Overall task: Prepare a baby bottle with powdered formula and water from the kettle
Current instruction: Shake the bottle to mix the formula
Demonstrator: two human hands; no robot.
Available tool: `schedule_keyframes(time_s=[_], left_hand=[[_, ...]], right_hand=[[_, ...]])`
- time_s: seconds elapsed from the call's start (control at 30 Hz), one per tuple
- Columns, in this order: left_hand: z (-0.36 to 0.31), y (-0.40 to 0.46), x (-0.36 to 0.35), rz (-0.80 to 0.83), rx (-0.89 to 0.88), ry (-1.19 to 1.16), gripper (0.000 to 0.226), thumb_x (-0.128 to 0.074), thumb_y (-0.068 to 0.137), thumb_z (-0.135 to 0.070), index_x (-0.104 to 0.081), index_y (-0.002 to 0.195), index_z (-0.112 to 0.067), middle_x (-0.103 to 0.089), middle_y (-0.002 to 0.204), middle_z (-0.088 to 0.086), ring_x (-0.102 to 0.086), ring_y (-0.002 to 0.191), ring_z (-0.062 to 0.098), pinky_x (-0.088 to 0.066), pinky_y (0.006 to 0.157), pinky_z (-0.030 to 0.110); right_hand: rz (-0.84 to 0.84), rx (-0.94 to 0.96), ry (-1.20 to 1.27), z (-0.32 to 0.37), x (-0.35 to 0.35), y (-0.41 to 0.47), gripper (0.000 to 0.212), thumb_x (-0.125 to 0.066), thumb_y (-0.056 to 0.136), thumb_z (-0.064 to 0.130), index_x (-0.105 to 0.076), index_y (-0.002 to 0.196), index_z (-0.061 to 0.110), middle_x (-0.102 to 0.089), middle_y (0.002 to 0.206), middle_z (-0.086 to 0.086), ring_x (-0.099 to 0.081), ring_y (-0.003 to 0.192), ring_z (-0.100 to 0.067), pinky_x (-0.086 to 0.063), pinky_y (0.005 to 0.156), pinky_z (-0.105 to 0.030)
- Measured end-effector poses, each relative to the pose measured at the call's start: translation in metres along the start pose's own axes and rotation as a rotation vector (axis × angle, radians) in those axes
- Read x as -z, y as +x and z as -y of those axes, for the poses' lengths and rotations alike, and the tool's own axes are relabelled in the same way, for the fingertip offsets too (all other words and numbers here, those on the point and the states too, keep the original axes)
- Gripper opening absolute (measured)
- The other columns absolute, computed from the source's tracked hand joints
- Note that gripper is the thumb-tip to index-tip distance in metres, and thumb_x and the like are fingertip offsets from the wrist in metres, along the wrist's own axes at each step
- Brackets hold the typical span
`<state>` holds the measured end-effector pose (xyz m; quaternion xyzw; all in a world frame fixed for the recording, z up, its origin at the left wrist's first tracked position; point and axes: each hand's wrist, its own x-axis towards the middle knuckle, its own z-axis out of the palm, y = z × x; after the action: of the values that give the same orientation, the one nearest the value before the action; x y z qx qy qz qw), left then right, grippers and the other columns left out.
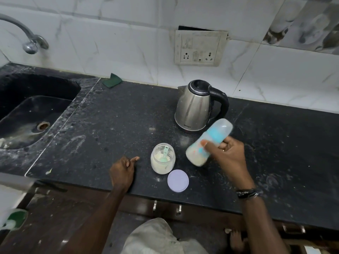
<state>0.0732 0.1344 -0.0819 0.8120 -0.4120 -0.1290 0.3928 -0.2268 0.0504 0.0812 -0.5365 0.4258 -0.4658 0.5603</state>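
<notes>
My right hand (pixel 227 154) grips a capped baby bottle (pixel 207 142) with a blue collar, held tilted above the black counter (pixel 119 114); it is blurred and holds pale milky liquid. My left hand (pixel 122 171) rests on the counter's front edge, fingers curled, holding nothing. Between the hands stands an open jar of powdered formula (pixel 162 159) with a green scoop (pixel 164 154) inside. Its lilac lid (pixel 178 180) lies flat just in front. A steel kettle (pixel 197 105) with a black handle stands behind the bottle, lid closed.
A dark sink (pixel 33 114) with a tap (pixel 31 43) above it lies at the left. A green scrub pad (pixel 111 80) leans at the wall. A socket panel (pixel 199 46) is on the tiled wall above the kettle. Cabinet handles (pixel 167 208) sit below the counter edge.
</notes>
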Motion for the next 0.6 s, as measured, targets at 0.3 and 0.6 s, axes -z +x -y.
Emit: schedule_keyframes(time_s=[0.3,0.6], left_hand=[[0.011,-0.001,-0.006,-0.076,-0.020,-0.125,0.050,-0.064,0.095,-0.029,-0.042,0.058,-0.003,-0.043,0.048,0.005,-0.042,0.045,0.025,-0.045,0.051,0.046],[0.013,0.000,-0.009,-0.100,-0.045,-0.121,0.052,-0.061,0.095,-0.030,-0.039,0.057,-0.003,-0.041,0.048,0.003,-0.037,0.044,0.020,-0.039,0.048,0.038]], right_hand=[[0.046,-0.046,-0.091,-0.006,0.002,-0.001,0.038,-0.086,0.072,0.018,-0.070,0.107,0.013,-0.078,0.096,0.002,-0.075,0.089,-0.017,-0.061,0.072,-0.028],[0.068,-0.083,-0.025,-0.003,0.001,-0.003,0.031,-0.082,0.073,0.015,-0.072,0.102,0.011,-0.078,0.093,-0.005,-0.076,0.086,-0.020,-0.062,0.075,-0.036]])
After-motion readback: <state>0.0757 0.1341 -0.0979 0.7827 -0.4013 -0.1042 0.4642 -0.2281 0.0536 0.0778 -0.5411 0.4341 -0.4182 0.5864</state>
